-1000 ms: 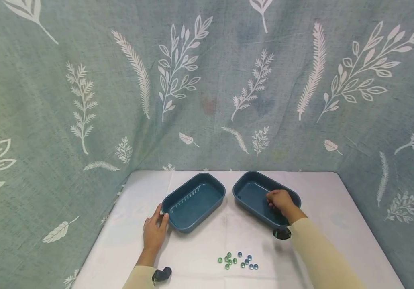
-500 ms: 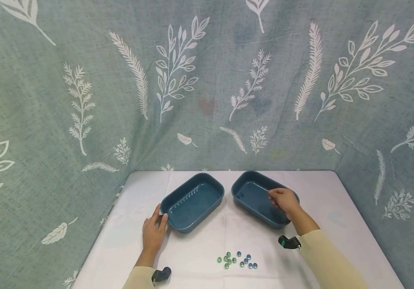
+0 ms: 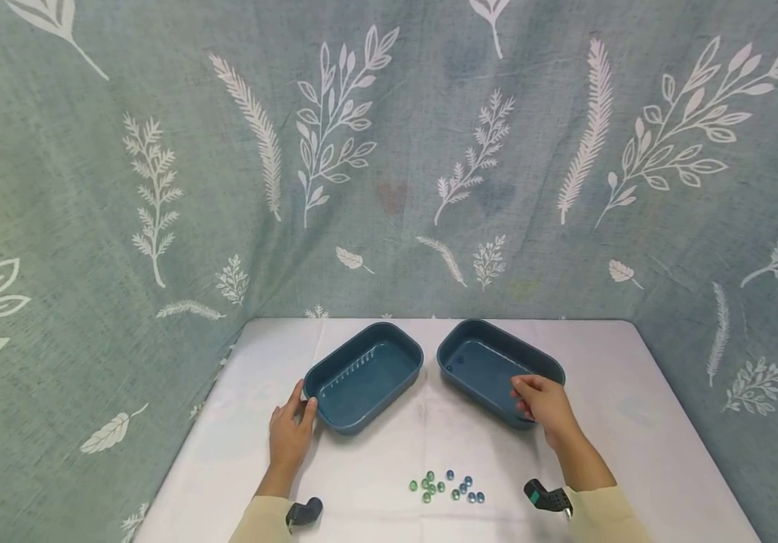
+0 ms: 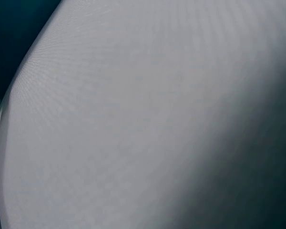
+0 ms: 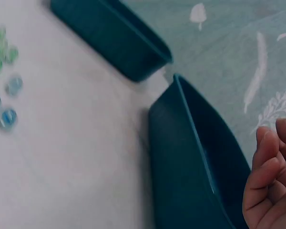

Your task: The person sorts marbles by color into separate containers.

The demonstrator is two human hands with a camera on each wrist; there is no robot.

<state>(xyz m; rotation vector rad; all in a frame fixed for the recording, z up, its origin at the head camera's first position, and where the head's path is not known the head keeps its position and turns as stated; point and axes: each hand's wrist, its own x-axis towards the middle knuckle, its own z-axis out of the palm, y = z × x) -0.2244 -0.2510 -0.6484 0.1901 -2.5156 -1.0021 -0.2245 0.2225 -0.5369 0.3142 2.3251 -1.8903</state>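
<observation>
Two dark teal trays stand on the white table. My left hand (image 3: 290, 431) rests at the near-left corner of the left tray (image 3: 371, 388), its fairly straight fingers and thumb touching the rim. My right hand (image 3: 548, 411) hovers over the near-right end of the right tray (image 3: 482, 371), fingers loosely curled. Nothing shows between those fingers in the right wrist view. Small dark glass beads (image 3: 459, 360) lie near the left end of the right tray. Closer to me on the cloth are several green glass beads (image 3: 431, 476) and several blue ones (image 3: 468, 481).
A white cloth (image 3: 368, 475) covers the table. Patterned grey-green fabric (image 3: 389, 151) hangs behind and along both sides. The left wrist view holds mostly blurred cloth, with a tray's edge (image 4: 19, 38) at its upper left.
A second bead has come into sight in the right tray. My right hand has drawn back toward me, to the tray's near rim. The left hand stays at its tray's corner.
</observation>
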